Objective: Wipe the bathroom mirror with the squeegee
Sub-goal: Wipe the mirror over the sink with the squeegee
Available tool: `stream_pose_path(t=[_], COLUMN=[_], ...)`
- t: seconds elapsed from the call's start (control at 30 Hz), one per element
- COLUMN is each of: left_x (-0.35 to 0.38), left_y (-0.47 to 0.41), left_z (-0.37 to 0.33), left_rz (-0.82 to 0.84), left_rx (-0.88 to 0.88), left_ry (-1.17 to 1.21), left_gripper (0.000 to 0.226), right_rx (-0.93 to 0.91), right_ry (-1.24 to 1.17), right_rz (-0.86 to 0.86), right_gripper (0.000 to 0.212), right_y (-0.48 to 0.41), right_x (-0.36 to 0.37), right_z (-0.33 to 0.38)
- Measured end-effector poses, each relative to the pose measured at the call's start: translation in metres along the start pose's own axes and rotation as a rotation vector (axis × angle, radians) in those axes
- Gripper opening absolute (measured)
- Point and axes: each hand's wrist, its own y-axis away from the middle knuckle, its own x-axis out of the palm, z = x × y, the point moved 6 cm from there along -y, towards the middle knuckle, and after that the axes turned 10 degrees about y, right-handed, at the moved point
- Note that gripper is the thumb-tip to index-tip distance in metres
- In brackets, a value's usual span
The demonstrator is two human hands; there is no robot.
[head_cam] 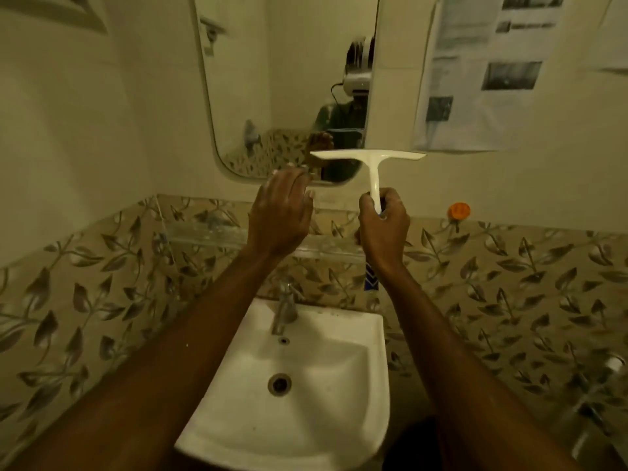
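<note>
Squeegee [370,156] upright above right grip [384,226] curled round handle, blade before mirror [289,62], left grip [280,215] spread, empty

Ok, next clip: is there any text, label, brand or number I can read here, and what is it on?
No text is legible.
Printed sheet on the wall right of the mirror: print lines and dark photos, too blurred to read.
Second sheet at the right edge: blurred, unreadable.
Squeegee held by the right hand: plain white, no marking visible.
Blue-and-white object below that hand: pattern only, no lettering made out.
</note>
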Motion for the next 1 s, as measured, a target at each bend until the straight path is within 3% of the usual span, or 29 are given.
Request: stream_pose_path(t=[0.2,0.37,0.53,0.83,1.0], left_x=[-0.011,-0.03,-0.053,-0.072,-0.077], left_y=[-0.063,-0.127,-0.198,-0.279,-0.293], left_z=[0.041,0.077,0.12,0.205,0.236], left_rz=[-0.062,-0.148,-0.209,-0.195,-0.227], left_rx=[0.019,0.036,-0.002,-0.213,-0.315], left_ry=[-0.037,-0.046,-0.019,0.07,0.084], left_gripper=[0.04,0.038,0.04,0.05,0.051], right_rx=[-0.14,-0.264,-0.401,-0.442,-0.468], right_ry=[-0.044,-0.073,0.059,0.209,0.298], right_rz=[-0.023,-0.064,-0.146,-0.392,-0.429], right_gripper=[0.005,0.015,0.026,0.034,0.035], right_y=[-0.058,-0.112,-0.165,-0.248,-0.279], right_x=[0.031,0.046,0.057,0.062,0.065], right_z=[0.036,0.084,0.138,0.219,0.243])
